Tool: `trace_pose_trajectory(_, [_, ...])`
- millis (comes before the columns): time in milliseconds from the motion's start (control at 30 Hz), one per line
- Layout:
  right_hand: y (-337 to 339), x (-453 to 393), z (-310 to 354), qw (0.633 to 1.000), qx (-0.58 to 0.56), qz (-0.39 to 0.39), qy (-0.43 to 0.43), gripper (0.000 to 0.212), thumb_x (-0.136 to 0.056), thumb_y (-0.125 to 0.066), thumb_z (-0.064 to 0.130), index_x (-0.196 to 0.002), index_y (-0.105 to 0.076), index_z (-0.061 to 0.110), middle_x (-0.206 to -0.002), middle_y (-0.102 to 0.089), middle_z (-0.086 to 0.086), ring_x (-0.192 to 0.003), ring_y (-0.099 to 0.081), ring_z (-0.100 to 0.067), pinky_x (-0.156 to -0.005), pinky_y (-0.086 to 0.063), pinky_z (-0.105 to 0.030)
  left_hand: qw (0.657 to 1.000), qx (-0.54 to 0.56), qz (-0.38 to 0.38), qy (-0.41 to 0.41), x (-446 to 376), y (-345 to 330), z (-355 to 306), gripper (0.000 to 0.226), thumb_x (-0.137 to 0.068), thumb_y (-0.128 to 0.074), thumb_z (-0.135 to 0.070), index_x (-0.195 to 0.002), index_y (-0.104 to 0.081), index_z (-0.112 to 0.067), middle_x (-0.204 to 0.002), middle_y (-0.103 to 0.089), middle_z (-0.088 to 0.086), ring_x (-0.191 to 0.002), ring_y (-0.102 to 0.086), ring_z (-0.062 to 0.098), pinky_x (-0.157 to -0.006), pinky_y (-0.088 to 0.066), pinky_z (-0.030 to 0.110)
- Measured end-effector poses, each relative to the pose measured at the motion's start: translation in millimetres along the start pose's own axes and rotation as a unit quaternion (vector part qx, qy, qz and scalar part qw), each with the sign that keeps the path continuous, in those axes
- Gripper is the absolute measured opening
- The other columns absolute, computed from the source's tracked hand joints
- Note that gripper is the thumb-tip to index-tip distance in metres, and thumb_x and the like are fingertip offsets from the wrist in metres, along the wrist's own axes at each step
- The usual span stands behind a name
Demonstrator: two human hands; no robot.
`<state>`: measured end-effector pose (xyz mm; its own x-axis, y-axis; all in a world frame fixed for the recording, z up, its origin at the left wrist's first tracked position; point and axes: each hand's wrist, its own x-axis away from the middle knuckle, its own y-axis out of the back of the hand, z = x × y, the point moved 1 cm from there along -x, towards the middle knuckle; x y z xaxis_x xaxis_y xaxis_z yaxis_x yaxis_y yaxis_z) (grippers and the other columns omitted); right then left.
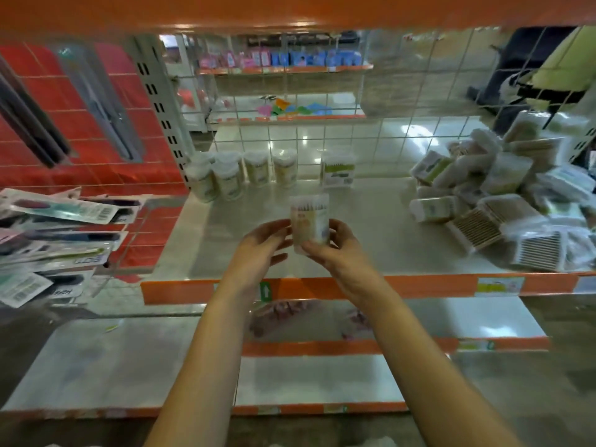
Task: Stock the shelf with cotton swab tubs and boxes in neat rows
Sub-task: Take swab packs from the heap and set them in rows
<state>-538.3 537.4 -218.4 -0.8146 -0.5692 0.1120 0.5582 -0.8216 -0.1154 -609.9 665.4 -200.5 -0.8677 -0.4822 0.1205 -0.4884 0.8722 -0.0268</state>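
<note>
From the head camera we look down along both forearms at a pale shelf [371, 227] with an orange front lip. We hold one clear cotton swab tub [310, 222] upright between our two hands, above the middle of the shelf and clear of its surface. Our left hand [263, 245] touches the tub's left side with thumb and fingertips, the lower fingers loosely extended beneath. Our right hand [335, 245] curls its fingers round the tub's lower right side, the thumb across the front near the base.

At the back of the shelf, against the wire grid panel [322, 137], stands a row of tubs [245, 177]: the two at the left are set nearer to us, and two more stand further back beside them. Just to the right of that row stands one rectangular box [338, 171], upright, with a green label. The held tub is in front of the gap between row and box, well apart from both.

On the right end of the shelf lies a loose heap of swab packs [503, 201], tubs and flat boxes tumbled on their sides at all angles.

To the left, on a neighbouring shelf, lie carded packets [54, 233], overlapping. Below us we see two lower shelves [306, 379] with orange edges.
</note>
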Motion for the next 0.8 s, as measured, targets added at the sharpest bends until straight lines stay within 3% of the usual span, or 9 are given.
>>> trace_pose_trajectory(200, [-17, 15, 8, 0.998, -0.013, 0.050, 0.018, 0.043, -0.074, -0.074, 0.019, -0.109, -0.049, 0.029, -0.114, -0.058, -0.002, -0.110, -0.059, -0.023, -0.098, -0.049, -0.040, 0.997, 0.066, 0.024, -0.018, 5, 20, -12, 0.019, -0.097, -0.046, -0.021, -0.102, -0.064, -0.023, -0.096, -0.072, -0.005, -0.097, -0.066, 0.016, -0.080, -0.051, 0.029])
trace_pose_trajectory(300, [-24, 23, 13, 0.994, -0.071, 0.087, 0.014, 0.052, -0.069, -0.077, 0.017, -0.114, -0.050, 0.020, -0.116, -0.059, -0.006, -0.106, -0.062, -0.021, -0.091, -0.053, -0.034, 0.991, 0.107, 0.067, -0.038, 5, 26, -23, 0.024, -0.098, -0.042, -0.023, -0.099, -0.066, -0.024, -0.097, -0.071, -0.002, -0.096, -0.065, 0.016, -0.081, -0.053, 0.031])
trace_pose_trajectory(400, [-29, 28, 15, 0.990, -0.094, 0.108, 0.008, 0.056, -0.068, -0.066, 0.015, -0.121, -0.048, 0.013, -0.119, -0.058, -0.009, -0.103, -0.062, -0.019, -0.088, -0.054, -0.029, 0.983, 0.132, 0.118, -0.044, 5, 30, -30, 0.029, -0.099, -0.039, -0.027, -0.108, -0.066, -0.025, -0.111, -0.068, 0.002, -0.102, -0.063, 0.017, -0.082, -0.053, 0.031])
trace_pose_trajectory(533, [-32, 32, 10, 0.994, -0.061, 0.094, 0.001, 0.068, -0.068, -0.069, 0.020, -0.131, -0.044, 0.010, -0.125, -0.057, -0.009, -0.112, -0.060, -0.022, -0.096, -0.050, -0.036, 0.981, 0.122, 0.144, -0.045, 4, 35, -34, 0.033, -0.090, -0.046, -0.032, -0.116, -0.062, -0.020, -0.121, -0.064, 0.005, -0.110, -0.060, 0.020, -0.090, -0.050, 0.035])
trace_pose_trajectory(667, [-36, 31, 1, 0.998, -0.030, 0.052, 0.002, 0.075, -0.066, -0.074, 0.027, -0.133, -0.044, 0.013, -0.123, -0.058, -0.004, -0.114, -0.059, -0.021, -0.102, -0.045, -0.042, 0.990, 0.016, 0.133, -0.043, 2, 44, -34, 0.043, -0.076, -0.061, -0.043, -0.115, -0.062, -0.024, -0.121, -0.064, 0.001, -0.114, -0.059, 0.018, -0.100, -0.045, 0.039])
trace_pose_trajectory(800, [-43, 29, -4, 1.000, -0.013, 0.025, 0.008, 0.073, -0.071, -0.077, 0.024, -0.134, -0.042, 0.015, -0.117, -0.059, 0.003, -0.106, -0.060, -0.012, -0.095, -0.049, -0.031, 0.970, -0.196, 0.131, -0.055, -7, 54, -39, 0.065, -0.064, -0.065, -0.063, -0.120, -0.058, -0.030, -0.121, -0.062, -0.007, -0.114, -0.056, 0.010, -0.100, -0.045, 0.033])
